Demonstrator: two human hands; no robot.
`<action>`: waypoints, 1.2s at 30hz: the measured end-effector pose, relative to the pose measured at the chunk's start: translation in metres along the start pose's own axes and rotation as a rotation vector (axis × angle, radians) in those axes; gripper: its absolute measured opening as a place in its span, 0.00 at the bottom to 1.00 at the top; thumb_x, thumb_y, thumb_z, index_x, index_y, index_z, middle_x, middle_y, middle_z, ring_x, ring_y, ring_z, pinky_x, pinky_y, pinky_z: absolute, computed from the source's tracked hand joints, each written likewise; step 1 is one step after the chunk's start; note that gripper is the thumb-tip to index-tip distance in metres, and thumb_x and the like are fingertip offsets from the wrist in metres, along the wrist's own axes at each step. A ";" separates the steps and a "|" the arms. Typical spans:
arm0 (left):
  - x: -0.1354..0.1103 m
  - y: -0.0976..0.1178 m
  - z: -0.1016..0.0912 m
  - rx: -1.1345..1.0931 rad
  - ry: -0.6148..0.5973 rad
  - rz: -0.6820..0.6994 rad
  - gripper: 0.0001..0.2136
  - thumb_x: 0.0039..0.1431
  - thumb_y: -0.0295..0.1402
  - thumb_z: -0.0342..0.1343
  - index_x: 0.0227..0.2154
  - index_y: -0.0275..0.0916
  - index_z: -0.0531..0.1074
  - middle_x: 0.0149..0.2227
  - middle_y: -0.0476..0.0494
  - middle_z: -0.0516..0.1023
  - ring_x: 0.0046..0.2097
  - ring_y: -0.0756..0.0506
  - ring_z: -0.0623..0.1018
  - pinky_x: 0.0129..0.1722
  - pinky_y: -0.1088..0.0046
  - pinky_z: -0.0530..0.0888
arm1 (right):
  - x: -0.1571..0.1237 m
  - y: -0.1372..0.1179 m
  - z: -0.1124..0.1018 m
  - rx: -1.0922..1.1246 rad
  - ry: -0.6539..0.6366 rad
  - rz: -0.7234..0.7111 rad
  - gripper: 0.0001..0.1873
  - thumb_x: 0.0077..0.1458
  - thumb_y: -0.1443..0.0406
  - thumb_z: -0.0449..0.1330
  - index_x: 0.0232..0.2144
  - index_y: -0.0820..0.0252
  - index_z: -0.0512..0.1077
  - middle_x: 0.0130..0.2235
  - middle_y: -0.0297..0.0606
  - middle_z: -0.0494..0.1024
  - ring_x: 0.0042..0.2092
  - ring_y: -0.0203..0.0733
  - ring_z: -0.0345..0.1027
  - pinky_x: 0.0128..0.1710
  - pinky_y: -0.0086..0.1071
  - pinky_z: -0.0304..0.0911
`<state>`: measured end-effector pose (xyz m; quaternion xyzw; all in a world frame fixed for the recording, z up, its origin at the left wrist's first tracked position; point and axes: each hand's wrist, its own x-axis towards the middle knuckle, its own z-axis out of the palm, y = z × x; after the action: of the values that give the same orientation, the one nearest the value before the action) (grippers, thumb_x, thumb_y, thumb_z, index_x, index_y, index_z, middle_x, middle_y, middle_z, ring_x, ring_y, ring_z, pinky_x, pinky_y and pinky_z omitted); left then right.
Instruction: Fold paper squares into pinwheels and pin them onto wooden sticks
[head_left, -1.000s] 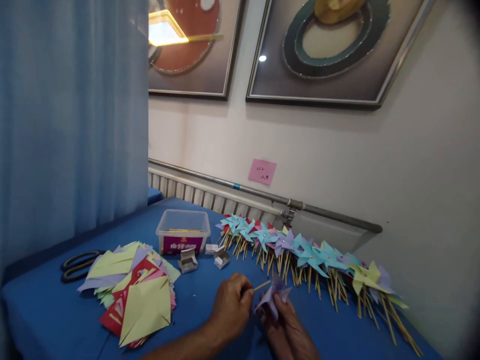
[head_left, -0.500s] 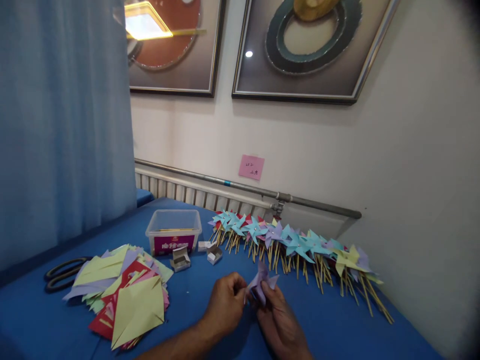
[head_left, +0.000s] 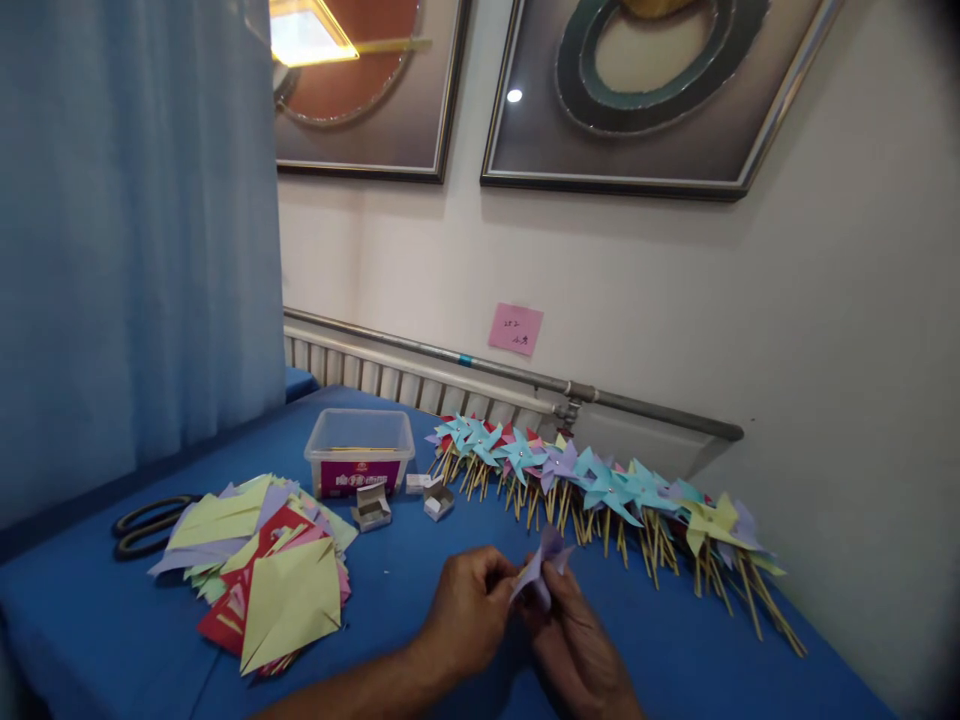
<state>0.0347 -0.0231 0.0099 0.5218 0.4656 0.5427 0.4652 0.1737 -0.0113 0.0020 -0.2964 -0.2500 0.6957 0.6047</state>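
Purple paper pinwheel [head_left: 545,570] is above the near tabletop [head_left: 394,600], pinched between thumb and fingers of the right hand [head_left: 576,640]. At its left edge, the left hand's [head_left: 471,608] fingers close together, seemingly on a mostly hidden thin stick [head_left: 521,573].

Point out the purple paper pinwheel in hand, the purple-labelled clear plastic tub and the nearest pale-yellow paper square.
Purple paper pinwheel [head_left: 538,578]: head view, middle of its petals.
Clear plastic tub [head_left: 358,471]: head view, labelled front wall.
Pale-yellow paper square [head_left: 292,603]: head view, middle of its face.
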 end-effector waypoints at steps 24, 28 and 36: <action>0.011 -0.019 -0.005 0.154 -0.082 -0.008 0.11 0.54 0.40 0.57 0.23 0.39 0.68 0.21 0.52 0.66 0.24 0.51 0.64 0.25 0.74 0.58 | 0.005 0.014 0.005 -0.071 0.020 -0.103 0.25 0.34 0.56 0.83 0.35 0.57 0.81 0.33 0.32 0.83 0.38 0.43 0.75 0.41 0.36 0.73; 0.015 -0.026 -0.008 0.187 -0.057 -0.016 0.15 0.54 0.44 0.58 0.21 0.39 0.67 0.20 0.53 0.64 0.24 0.51 0.62 0.25 0.74 0.56 | 0.007 0.014 0.002 -0.067 0.078 -0.081 0.26 0.31 0.57 0.84 0.34 0.56 0.81 0.34 0.32 0.83 0.38 0.42 0.75 0.41 0.34 0.73; 0.020 -0.030 -0.011 0.208 -0.076 -0.035 0.15 0.53 0.46 0.57 0.22 0.39 0.68 0.20 0.51 0.65 0.25 0.50 0.63 0.26 0.73 0.56 | 0.007 0.014 0.002 -0.125 0.105 -0.086 0.28 0.29 0.56 0.84 0.34 0.57 0.81 0.34 0.34 0.84 0.38 0.44 0.77 0.39 0.35 0.72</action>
<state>0.0239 0.0006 -0.0173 0.5793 0.5104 0.4629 0.4353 0.1623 -0.0066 -0.0071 -0.3584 -0.2734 0.6357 0.6267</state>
